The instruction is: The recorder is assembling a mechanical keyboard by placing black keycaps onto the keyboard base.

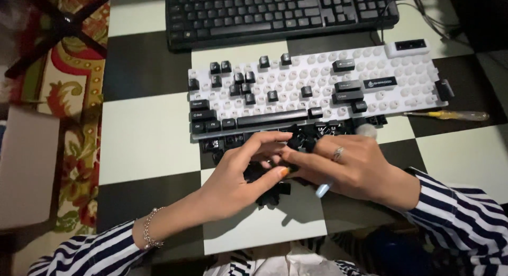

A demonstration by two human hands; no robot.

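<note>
both hands meet over a heap of loose black keycaps point(275, 194): the left hand point(241, 175) pinches one cap, the right hand point(354, 167) grips a pale tool. just beyond, the white keyboard plate point(317, 88) is under half filled, most sockets bare.

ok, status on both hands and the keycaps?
Left hand and right hand together over loose black keycaps. White keyboard plate partly populated. Yellow screwdriver lies apart, right.
</note>
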